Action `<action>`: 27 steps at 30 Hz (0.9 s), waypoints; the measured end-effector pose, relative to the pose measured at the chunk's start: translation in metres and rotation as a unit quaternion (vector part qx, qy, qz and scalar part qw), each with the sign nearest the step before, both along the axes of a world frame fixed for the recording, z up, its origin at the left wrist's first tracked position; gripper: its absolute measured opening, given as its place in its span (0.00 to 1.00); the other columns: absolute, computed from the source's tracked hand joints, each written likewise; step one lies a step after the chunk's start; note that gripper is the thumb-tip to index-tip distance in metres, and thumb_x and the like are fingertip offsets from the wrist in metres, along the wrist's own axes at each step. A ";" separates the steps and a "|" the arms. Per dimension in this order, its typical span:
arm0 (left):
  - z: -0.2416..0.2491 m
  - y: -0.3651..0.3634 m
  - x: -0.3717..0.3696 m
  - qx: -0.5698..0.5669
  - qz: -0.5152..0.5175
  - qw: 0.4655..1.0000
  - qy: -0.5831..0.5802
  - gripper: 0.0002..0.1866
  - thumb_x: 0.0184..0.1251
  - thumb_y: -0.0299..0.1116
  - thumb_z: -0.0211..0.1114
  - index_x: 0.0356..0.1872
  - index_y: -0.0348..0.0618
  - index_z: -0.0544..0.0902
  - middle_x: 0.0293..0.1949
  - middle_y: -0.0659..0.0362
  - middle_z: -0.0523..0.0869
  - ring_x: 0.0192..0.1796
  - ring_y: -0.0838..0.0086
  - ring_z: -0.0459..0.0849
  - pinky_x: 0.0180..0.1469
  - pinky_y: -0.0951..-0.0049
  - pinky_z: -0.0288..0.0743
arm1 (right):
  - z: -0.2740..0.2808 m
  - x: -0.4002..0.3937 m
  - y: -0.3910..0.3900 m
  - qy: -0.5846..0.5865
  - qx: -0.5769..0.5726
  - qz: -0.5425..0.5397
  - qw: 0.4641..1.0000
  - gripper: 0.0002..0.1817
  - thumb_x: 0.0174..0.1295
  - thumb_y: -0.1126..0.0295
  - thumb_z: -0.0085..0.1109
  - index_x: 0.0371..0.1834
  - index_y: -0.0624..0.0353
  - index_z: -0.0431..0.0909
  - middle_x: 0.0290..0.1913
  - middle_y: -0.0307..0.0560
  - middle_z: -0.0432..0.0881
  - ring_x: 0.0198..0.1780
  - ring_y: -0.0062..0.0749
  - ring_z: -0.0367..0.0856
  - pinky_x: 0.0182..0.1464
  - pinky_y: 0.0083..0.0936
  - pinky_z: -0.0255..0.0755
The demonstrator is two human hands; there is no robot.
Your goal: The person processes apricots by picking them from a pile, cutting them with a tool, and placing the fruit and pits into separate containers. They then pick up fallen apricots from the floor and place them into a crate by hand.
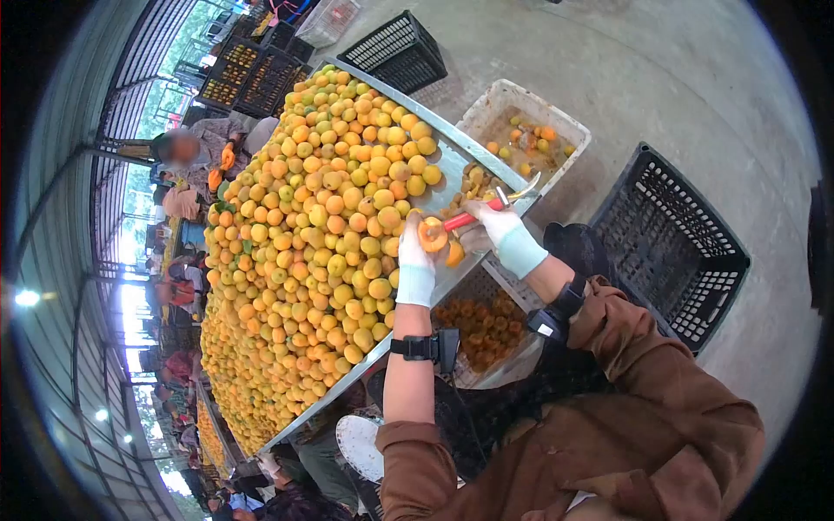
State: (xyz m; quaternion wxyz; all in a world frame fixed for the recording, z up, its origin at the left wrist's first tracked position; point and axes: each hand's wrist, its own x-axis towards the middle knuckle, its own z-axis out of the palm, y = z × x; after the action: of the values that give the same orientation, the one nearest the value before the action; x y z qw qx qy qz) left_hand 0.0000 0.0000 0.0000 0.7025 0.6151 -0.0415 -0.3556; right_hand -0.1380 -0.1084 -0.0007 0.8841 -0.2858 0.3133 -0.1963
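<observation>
My left hand (415, 259), in a white glove, grips a halved apricot (431, 234) with its orange cut face showing. My right hand (499, 230), gloved too, is closed round a red-handled tool (470, 217) with a curved metal blade at its far end. The handle's near end reaches the apricot's cut face. Another orange apricot piece (454, 253) shows just below, between the hands. Beside my left hand spreads a large heap of whole apricots (321, 208) on a metal-edged table (451, 171).
A white crate (569, 139) with some apricots stands past the table corner. Black crates (673, 252) (393, 54) sit on the concrete floor. Below the table edge is a crate of cut apricots (486, 330). Across the heap are other people, one with orange gloves (228, 156).
</observation>
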 end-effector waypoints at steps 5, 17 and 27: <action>0.027 -0.013 -0.015 -0.029 -0.009 0.996 0.087 0.11 0.67 0.42 0.60 0.37 0.45 0.75 0.30 0.61 0.78 0.28 0.73 0.74 0.28 0.76 0.66 | -0.014 0.010 0.004 -0.027 0.096 -0.031 0.995 0.18 0.63 0.61 0.60 0.46 0.64 0.75 0.32 0.54 0.84 0.28 0.37 0.85 0.28 0.31 0.82; 0.002 -0.048 -0.030 0.012 0.080 0.993 -0.091 0.15 0.57 0.26 0.71 0.43 0.40 0.75 0.38 0.59 0.80 0.36 0.73 0.80 0.31 0.75 0.74 | -0.014 0.003 -0.014 -0.004 0.029 -0.238 0.971 0.15 0.62 0.65 0.61 0.44 0.68 0.77 0.31 0.54 0.84 0.21 0.37 0.83 0.22 0.27 0.80; 0.001 -0.014 -0.012 0.063 0.023 0.982 -0.178 0.10 0.63 0.27 0.64 0.44 0.38 0.76 0.34 0.60 0.80 0.34 0.75 0.80 0.36 0.75 0.79 | -0.007 0.001 -0.015 -0.053 0.033 -0.245 0.968 0.13 0.63 0.67 0.60 0.42 0.68 0.79 0.26 0.48 0.81 0.18 0.27 0.77 0.19 0.20 0.72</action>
State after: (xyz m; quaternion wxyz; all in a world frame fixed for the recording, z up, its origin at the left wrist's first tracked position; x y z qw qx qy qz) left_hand -0.0125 -0.0143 0.0010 0.6517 0.7124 -0.1294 -0.2259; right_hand -0.1374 -0.1236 -0.0079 0.8334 -0.1603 0.3323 -0.4115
